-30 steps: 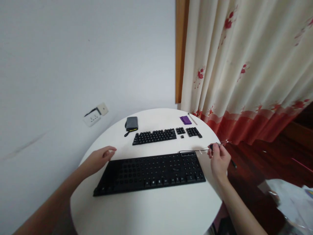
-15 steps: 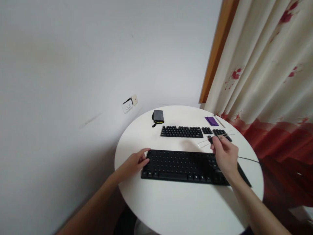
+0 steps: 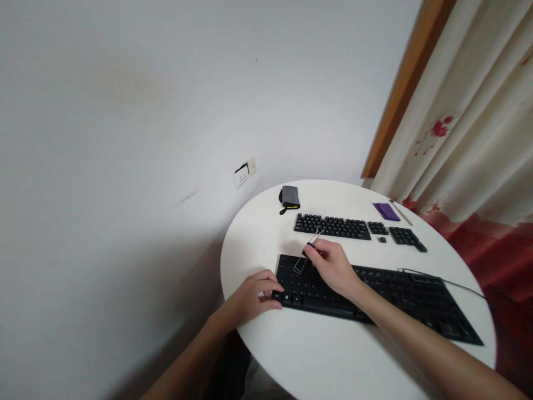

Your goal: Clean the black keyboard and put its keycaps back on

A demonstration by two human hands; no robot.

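Two hands: both at the left end of the black keyboard (image 3: 375, 291), which lies across the near part of the round white bench (image 3: 266, 239)
Keyboard: long, flat, matt black, its sockets mostly bare of caps; a thin dark cable (image 3: 453, 280) leaves its far right corner
Left hand (image 3: 254, 294): fingers curled over the keyboard's near left corner, its grip pressed on that edge
Right hand (image 3: 331, 264): over the left part of the keyboard, grip pinched on a wire keycap puller (image 3: 307, 253)
Puller: slim, dark handle between the fingertips, wire loop pointing down and left, just above the keyboard's far left corner; whether it touches is unclear
Loose keycaps (image 3: 333, 226): black, laid in neat rows farther back, with two smaller groups to the right
Grey pouch (image 3: 290, 197): far left of the keycaps, with a yellow trim
Purple cloth (image 3: 386, 211): far right, near the curtain (image 3: 470, 128)
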